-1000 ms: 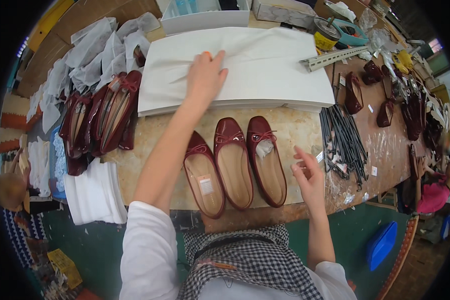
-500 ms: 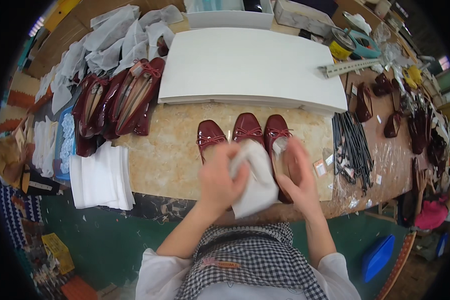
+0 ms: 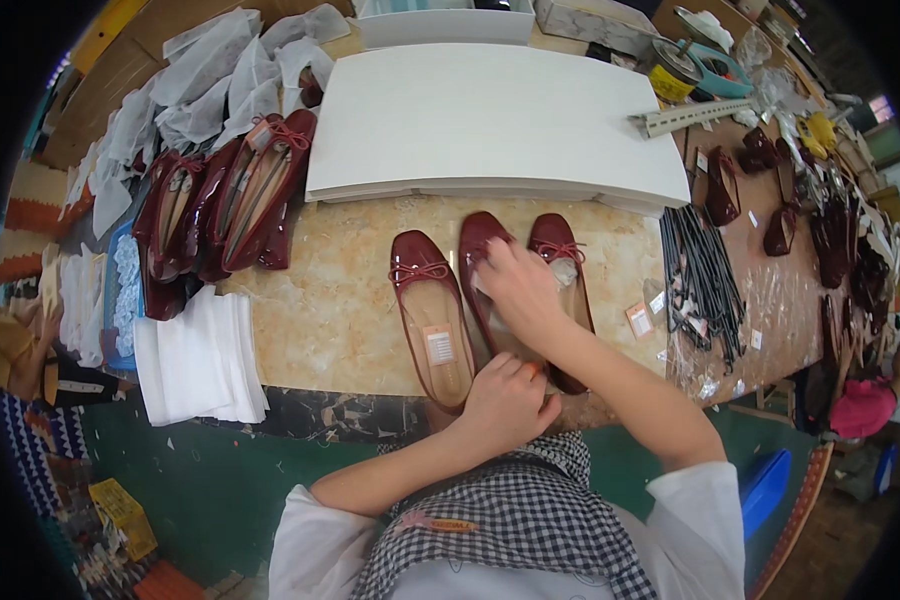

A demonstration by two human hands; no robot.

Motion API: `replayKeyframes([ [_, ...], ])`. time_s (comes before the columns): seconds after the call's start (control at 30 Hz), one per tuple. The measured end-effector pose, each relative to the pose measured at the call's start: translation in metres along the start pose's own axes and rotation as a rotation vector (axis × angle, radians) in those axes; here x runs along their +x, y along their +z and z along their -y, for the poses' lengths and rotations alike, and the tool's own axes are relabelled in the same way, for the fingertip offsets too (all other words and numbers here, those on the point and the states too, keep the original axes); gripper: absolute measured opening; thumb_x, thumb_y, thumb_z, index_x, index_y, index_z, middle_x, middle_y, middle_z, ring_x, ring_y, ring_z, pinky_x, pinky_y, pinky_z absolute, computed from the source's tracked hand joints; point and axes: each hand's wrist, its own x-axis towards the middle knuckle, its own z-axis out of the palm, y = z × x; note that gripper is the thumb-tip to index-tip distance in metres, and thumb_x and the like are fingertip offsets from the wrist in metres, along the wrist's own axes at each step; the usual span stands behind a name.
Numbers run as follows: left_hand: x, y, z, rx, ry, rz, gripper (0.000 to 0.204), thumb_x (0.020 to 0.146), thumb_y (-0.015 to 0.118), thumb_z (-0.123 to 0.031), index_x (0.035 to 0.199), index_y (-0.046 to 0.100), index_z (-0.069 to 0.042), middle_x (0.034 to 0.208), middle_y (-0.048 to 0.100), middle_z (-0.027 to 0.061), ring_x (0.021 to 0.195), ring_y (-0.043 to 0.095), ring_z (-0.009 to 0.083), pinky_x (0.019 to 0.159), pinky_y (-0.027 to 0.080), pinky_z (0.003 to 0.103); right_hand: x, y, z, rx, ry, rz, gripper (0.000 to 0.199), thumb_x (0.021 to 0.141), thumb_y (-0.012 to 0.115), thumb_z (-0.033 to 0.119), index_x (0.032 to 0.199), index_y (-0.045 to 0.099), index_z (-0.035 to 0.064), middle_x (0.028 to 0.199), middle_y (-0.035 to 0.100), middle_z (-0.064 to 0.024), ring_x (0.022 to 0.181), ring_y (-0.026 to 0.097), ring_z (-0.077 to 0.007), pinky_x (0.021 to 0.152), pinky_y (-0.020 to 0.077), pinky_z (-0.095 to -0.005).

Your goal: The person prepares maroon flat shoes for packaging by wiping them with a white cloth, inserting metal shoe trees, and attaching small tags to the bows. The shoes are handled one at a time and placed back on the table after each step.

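Observation:
Three dark red patent ballet flats with bows lie side by side in front of me, toes pointing away. The left flat (image 3: 417,250) shows a bare insole with a paper label on it. In the middle flat (image 3: 478,228), my right hand (image 3: 518,290) reaches down at the toe opening, fingers bunched on white tissue paper (image 3: 478,279) that mostly hides behind them. My left hand (image 3: 513,402) is curled around that flat's heel end. White tissue also shows in the toe of the right flat (image 3: 552,232), which my right forearm partly covers.
White sheets (image 3: 198,355) are stacked at the left table edge, below piled red flats (image 3: 260,190). A big white board stack (image 3: 500,125) spans the back. Black rods (image 3: 703,290) and a label (image 3: 639,320) lie to the right. A co-worker in pink (image 3: 860,408) is at far right.
The white tissue has gone from between my hands down into the middle flat. My right hand moved left and away to the toe; my left hand moved nearer, to the heel.

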Motion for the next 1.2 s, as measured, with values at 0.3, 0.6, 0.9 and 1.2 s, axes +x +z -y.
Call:
replayKeyframes([
  [0.3,0.005,0.0,0.003,0.049,-0.044,0.06,0.015,0.075,0.065,-0.017,0.074,0.064,-0.001,0.071,0.063,0.0116,0.069,0.06,0.0237,0.071,0.045,0.036,0.002,-0.011,-0.02,0.543,0.362,0.124,0.064,0.073,0.077,0.017,0.13,0.052,0.0026,0.109,0.051,-0.0198,0.102,0.056,-0.0365,0.085,0.0481,-0.0402],
  [0.6,0.136,-0.072,0.069,0.35,0.073,-0.047,0.034,0.083,0.054,-0.029,0.058,0.063,-0.007,0.059,0.061,0.0138,0.053,0.059,0.0308,0.057,0.047,0.046,-0.006,-0.031,-0.035,0.672,0.387,0.0,0.048,0.08,0.069,0.006,0.126,0.056,0.0008,0.116,0.054,-0.0142,0.095,0.061,-0.0253,0.078,0.0525,-0.0327],
  [0.9,0.196,-0.074,0.155,0.36,-0.117,-0.268,0.036,0.088,0.059,-0.036,0.115,0.063,-0.013,0.106,0.058,0.0207,0.109,0.052,0.0355,0.09,0.042,0.053,-0.073,-0.091,-0.013,1.161,0.621,-0.161,0.044,0.089,0.061,0.003,0.132,0.053,0.0052,0.122,0.054,-0.0109,0.102,0.058,-0.0159,0.083,0.0511,-0.026],
  [1.2,0.064,-0.101,0.002,-0.116,0.327,-0.25,0.021,0.071,0.072,-0.023,0.087,0.068,-0.01,0.106,0.063,0.0137,0.102,0.059,0.0277,0.083,0.048,0.035,-0.083,-0.088,0.011,2.384,1.075,-0.116,0.064,0.089,0.062,0.015,0.145,0.032,0.0072,0.129,0.055,-0.0138,0.112,0.059,-0.0237,0.09,0.0537,-0.0384],
])
